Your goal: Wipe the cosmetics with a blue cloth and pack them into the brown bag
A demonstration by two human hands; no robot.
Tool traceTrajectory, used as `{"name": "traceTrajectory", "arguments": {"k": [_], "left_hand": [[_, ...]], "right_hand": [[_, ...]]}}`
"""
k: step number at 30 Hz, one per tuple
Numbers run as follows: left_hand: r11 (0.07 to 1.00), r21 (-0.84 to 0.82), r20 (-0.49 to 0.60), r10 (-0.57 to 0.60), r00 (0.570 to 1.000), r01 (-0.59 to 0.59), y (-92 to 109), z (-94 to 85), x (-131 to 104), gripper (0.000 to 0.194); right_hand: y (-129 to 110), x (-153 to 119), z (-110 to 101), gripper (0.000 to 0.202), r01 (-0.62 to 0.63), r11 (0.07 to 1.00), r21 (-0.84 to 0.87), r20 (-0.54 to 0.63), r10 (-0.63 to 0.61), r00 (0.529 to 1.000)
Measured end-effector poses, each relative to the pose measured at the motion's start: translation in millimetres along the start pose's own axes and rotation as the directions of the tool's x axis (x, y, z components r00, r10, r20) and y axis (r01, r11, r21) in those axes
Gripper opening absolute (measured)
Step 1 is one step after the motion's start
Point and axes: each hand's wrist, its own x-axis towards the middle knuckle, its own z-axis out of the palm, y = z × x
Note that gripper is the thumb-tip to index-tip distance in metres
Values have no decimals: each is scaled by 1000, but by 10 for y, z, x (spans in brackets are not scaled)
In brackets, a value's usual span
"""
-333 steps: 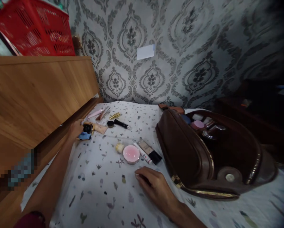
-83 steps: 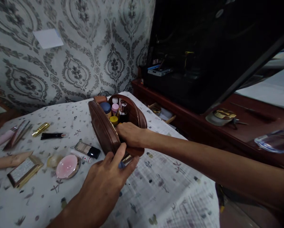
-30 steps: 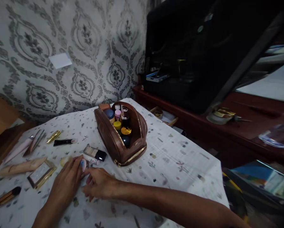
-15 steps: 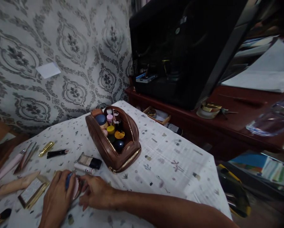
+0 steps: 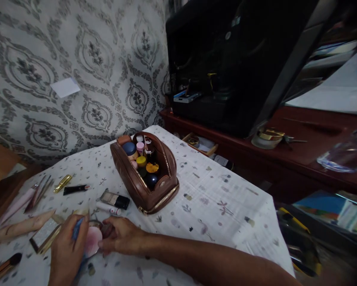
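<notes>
On the white patterned tablecloth, my left hand (image 5: 66, 248) is closed round something blue and soft-looking, perhaps a cloth (image 5: 78, 229), whose edges show between the fingers and below the palm. Just right of it, my right hand (image 5: 119, 236) pinches the rim of a round compact (image 5: 92, 241) with a pale pink face. The compact is tilted and partly covered by my left fingers. Beyond the hands lie a white tube (image 5: 108, 207) and a flat black-capped bottle (image 5: 114, 198). An unzipped brown makeup bag (image 5: 130, 180) stands behind them, holding several small bottles and jars.
To the left lie a palette (image 5: 45, 234), a makeup brush (image 5: 5, 267), a gold tube (image 5: 62, 183), a black tube (image 5: 76, 189) and several slim brushes (image 5: 39, 194). A large black screen (image 5: 220, 79) stands on the red-brown cabinet (image 5: 300, 147) at right, above a small open drawer (image 5: 200, 145).
The compact has turned so that more of its pink face shows. My left hand has shifted slightly left and down, and more of the blue thing is visible. The view has swung slightly left.
</notes>
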Motion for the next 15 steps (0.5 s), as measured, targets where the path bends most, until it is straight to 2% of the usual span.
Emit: {"name": "traceTrajectory", "arguments": {"k": [3,6,9,12,15], "left_hand": [[998,-19,-103,62,993,-64,158,-27,-46,23],[984,-57,-157,155,975,-166,325,-32,-112,13],[963,-128,-177,213,961,-237,418,-43,-159,7],[968,-197,-123,134,983,-157,404,-69,-165,7],[964,-258,-52,53,997,-65,334,-75,-150,13]], "right_hand": [[42,36,30,72,-78,925,372,173,14,985],[9,39,46,75,-130,826,548,259,-20,966],[-40,33,46,77,-92,758,645,156,-13,988],[-60,42,46,90,1,713,701,-15,14,1000],[-72,53,44,80,21,754,656,-53,19,998]]}}
